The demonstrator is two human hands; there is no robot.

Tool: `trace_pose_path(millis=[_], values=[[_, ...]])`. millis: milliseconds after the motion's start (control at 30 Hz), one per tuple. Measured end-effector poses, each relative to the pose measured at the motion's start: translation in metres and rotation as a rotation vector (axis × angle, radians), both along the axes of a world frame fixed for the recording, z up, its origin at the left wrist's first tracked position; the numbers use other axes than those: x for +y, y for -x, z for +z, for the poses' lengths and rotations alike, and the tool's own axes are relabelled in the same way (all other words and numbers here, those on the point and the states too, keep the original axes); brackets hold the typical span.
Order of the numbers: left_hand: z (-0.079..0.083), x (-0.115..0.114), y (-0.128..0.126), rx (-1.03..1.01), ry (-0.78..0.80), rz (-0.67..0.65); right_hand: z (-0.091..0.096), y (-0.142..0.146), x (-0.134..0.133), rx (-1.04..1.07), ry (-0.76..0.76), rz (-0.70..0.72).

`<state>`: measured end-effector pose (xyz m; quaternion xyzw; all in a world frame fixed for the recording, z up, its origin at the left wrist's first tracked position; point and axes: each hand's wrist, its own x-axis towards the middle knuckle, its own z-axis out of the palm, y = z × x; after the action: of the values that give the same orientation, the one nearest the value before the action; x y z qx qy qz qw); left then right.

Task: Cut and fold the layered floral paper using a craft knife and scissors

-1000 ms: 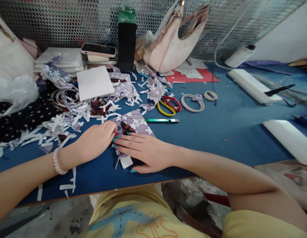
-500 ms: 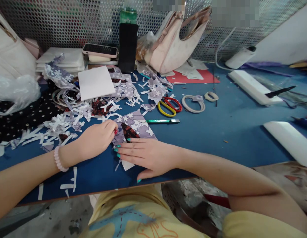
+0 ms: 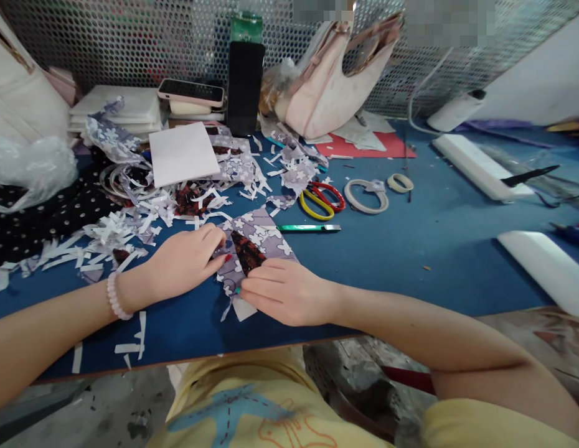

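A lilac fabric piece with white flowers (image 3: 259, 224) lies near the table's front edge. On it is a dark red-and-black patch (image 3: 245, 252), and a white corner (image 3: 244, 310) sticks out below. My left hand (image 3: 189, 258) is curled closed at the fabric's left edge, thumb and fingers pinching it. Over the lower right part, my right hand (image 3: 289, 292) has its fingers bent and drawn together on the fabric; most fingertips are hidden. Just behind lies a green cutter knife (image 3: 310, 228), its far left end against the fabric.
Scissors with red and yellow handles (image 3: 317, 202) and tape rolls (image 3: 367, 196) lie farther back. White and lilac scraps (image 3: 107, 233) cover the left side, near a white square pad (image 3: 184, 155). Handbags (image 3: 322, 93), a phone (image 3: 191, 92) and white bars (image 3: 544, 264) stand or lie around.
My right hand has gone from lying flat to bent, gathered fingers, shifting slightly right and uncovering more of the patch. My left thumb now extends onto the fabric's edge.
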<state>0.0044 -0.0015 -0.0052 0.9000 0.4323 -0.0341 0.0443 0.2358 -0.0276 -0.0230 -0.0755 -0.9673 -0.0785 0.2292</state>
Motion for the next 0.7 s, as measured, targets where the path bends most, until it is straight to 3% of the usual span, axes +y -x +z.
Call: trace_pose_path(millis=[200,700], values=[[0.0001,0.001,-0.0014,0.023,0.006,-0.01,-0.0014,0.0022,-0.002,0.016,-0.136,0.028],[0.0024,0.002,-0.0021,0.033,0.018,-0.007,-0.0057,-0.0004,0.0022,0.076,-0.165,0.109]])
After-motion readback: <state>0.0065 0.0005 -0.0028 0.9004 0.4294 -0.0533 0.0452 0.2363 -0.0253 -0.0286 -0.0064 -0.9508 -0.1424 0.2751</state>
